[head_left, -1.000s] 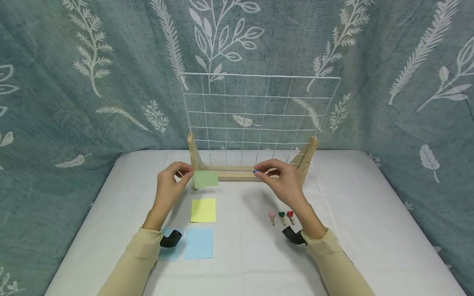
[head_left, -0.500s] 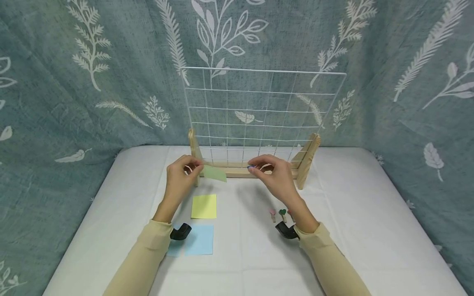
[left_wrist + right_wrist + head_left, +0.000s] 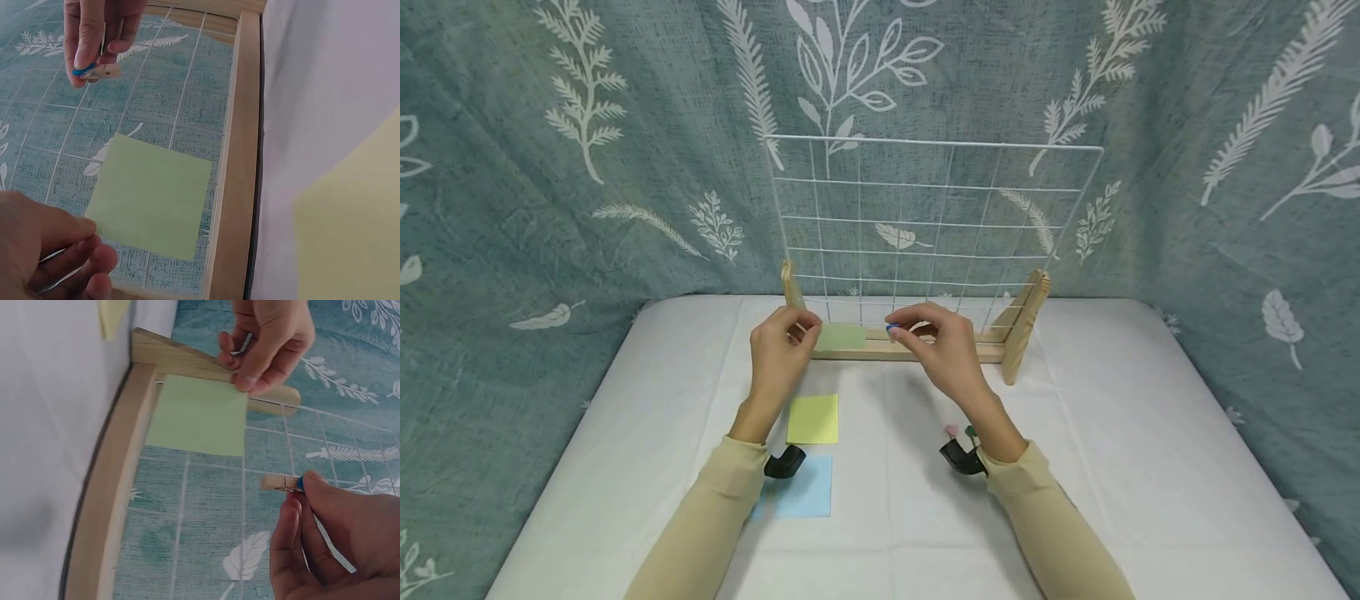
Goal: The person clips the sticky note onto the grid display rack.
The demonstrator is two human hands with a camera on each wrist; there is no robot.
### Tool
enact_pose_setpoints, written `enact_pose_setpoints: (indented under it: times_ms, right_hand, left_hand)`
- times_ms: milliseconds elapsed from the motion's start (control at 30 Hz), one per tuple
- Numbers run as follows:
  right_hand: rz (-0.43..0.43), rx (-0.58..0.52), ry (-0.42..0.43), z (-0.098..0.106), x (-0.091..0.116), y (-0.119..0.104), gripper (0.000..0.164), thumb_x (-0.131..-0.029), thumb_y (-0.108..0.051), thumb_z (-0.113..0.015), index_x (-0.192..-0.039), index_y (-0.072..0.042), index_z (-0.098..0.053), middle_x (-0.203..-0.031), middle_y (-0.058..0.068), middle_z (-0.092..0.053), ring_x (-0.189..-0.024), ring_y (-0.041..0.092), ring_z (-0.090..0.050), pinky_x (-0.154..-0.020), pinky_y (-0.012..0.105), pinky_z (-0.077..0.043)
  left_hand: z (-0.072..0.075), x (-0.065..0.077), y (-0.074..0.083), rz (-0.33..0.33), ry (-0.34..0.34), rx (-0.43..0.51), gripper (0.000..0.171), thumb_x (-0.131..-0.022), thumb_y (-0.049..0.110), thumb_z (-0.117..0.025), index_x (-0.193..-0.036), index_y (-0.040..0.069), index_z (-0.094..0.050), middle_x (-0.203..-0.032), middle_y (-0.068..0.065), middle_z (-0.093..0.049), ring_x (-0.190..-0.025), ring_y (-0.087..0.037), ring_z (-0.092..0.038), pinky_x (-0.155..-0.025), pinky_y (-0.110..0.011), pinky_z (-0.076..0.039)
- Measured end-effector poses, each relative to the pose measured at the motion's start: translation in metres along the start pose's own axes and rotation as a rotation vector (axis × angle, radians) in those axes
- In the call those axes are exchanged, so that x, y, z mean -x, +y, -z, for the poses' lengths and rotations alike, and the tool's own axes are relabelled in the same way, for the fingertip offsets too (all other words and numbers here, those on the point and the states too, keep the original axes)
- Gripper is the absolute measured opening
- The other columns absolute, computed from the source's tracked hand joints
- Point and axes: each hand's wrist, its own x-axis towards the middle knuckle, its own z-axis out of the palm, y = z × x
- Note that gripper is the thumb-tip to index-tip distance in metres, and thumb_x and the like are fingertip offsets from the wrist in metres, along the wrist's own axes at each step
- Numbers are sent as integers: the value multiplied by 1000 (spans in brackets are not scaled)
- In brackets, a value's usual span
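My left hand pinches a green sticky note by one corner between thumb and fingers. The note hangs flat in front of the lower left of a white wire grid. To its right, my right hand pinches a small wooden clothespin with a blue end, its wooden tip pointing toward the note. In the right wrist view a gap separates clothespin and note. The grid stands in a wooden base with angled side supports.
On the white tablecloth lie a yellow note and a blue note, partly under my left sleeve. Clothespins with a pink heart and a green heart lie by my right wrist. A patterned curtain hangs behind.
My left hand has carried the green note right and forward to the grid's lower part. My right hand has brought the clothespin left, closer to the note. The right sleeve now covers the red-heart clothespin.
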Motion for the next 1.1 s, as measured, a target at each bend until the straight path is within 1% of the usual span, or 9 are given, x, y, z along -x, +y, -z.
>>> enact_pose_setpoints:
  times_ms: [100, 200, 300, 400, 533, 700, 833, 967, 1100]
  right_hand:
    - [15, 14, 31, -1, -4, -3, 16, -92, -11, -81, -108, -13, -82, -101, 1, -79, -93, 17, -73, -85, 34, -62]
    - [41, 53, 54, -5, -9, -5, 17, -91, -10, -82, -108, -12, -82, -100, 2, -80, -91, 17, -75, -84, 34, -62]
    - [87, 109, 76, -10, -14, -5, 17, -90, -10, -83, -107, -11, -83, -99, 2, -80, -87, 17, -75, -82, 38, -61]
    - [136, 144, 117, -14, -19, -3, 17, -89, -10, -84, -106, -11, -83, -97, 3, -80, -84, 18, -75, -79, 39, -59]
    - [165, 119, 156, -20, -25, 0, 16, -89, -9, -84, -105, -10, -83, -96, 5, -79, -82, 19, -74, -77, 38, -59]
    - [180, 90, 166, -30, -32, 4, 15, -89, -9, -83, -104, -8, -83, -94, 6, -78, -80, 20, -73, -75, 42, -60]
    - [192, 83, 177, -37, -37, 4, 14, -90, -9, -83, -104, -8, -83, -94, 7, -78, -79, 20, -73, -73, 42, -60]
    - [208, 74, 175, -42, -40, 5, 14, -90, -7, -82, -104, -7, -83, -93, 7, -77, -78, 20, -71, -72, 41, -60]
    - [199, 69, 182, -45, -42, 8, 12, -90, -8, -82, -103, -7, -83, -91, 6, -77, -78, 19, -70, -71, 42, -59]
  left_hand:
    - [-4, -2, 1, 5, 2, -9, 5, -91, 3, -80, -89, 7, -77, -87, -7, -74, -70, -20, -69, -65, -26, -52]
    - [-7, -3, 1, 15, 1, -17, 5, -91, 3, -80, -89, 7, -77, -86, -7, -74, -68, -21, -69, -64, -29, -53]
    - [-9, -4, 1, 16, 9, -40, 5, -91, 4, -80, -89, 7, -77, -85, -7, -74, -67, -21, -68, -64, -32, -53]
    - [-11, -6, 3, -3, 28, -71, 4, -91, 5, -80, -88, 6, -78, -85, -7, -75, -65, -22, -68, -65, -35, -54]
    - [-13, -8, 4, -27, 53, -98, 4, -91, 5, -80, -87, 5, -80, -84, -8, -76, -64, -22, -68, -65, -37, -54]
    - [-15, -10, 6, -28, 90, -116, 6, -91, 4, -79, -86, 5, -80, -83, -9, -77, -61, -23, -67, -62, -38, -54]
    - [-18, -13, 7, -34, 119, -123, 6, -92, 5, -78, -87, 4, -81, -81, -11, -76, -59, -23, -65, -60, -38, -53]
    - [-20, -14, 8, -37, 129, -118, 6, -93, 5, -78, -88, 2, -81, -81, -12, -76, -61, -25, -66, -61, -38, -54]
    - [-23, -15, 9, -29, 129, -117, 6, -93, 5, -79, -88, 2, -81, -81, -12, -75, -62, -25, -67, -62, -39, -55]
